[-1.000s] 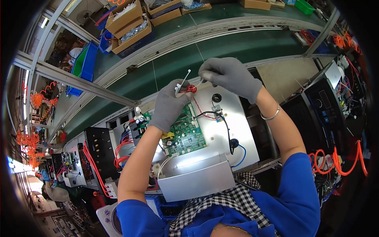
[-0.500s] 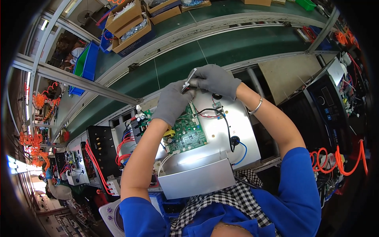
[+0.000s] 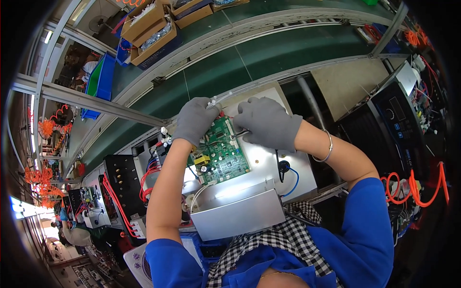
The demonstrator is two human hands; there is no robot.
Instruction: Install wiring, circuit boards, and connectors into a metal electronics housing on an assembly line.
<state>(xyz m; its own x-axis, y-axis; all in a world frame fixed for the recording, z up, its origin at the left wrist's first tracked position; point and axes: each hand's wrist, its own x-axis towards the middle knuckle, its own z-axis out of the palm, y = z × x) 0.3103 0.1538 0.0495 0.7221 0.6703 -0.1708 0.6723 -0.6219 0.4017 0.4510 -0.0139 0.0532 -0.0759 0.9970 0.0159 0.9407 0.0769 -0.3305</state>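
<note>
A green circuit board (image 3: 224, 161) lies on a bright metal panel (image 3: 261, 170) in front of me. My gloved left hand (image 3: 196, 120) is closed over the board's far left part, pinching a thin white strip that looks like a cable tie (image 3: 214, 102). At the board's right edge my gloved right hand (image 3: 266, 124) has curled fingers around a black cable (image 3: 243, 132). The glove hides most of this cable. A yellow component (image 3: 201, 160) sits on the board by my left wrist. Nearer to me, a bent metal plate (image 3: 238, 216) stands at the panel's front.
A black grommet (image 3: 284, 166) with a blue wire is on the panel's right. Red wires (image 3: 113, 199) hang at the left unit. Beyond the rail runs a green conveyor (image 3: 211, 72), with cardboard boxes (image 3: 149, 36) behind. A black appliance (image 3: 384, 129) stands right.
My right hand has left the white tie and come nearer and right, onto the black cable. My left hand has shifted slightly left, still with the tie.
</note>
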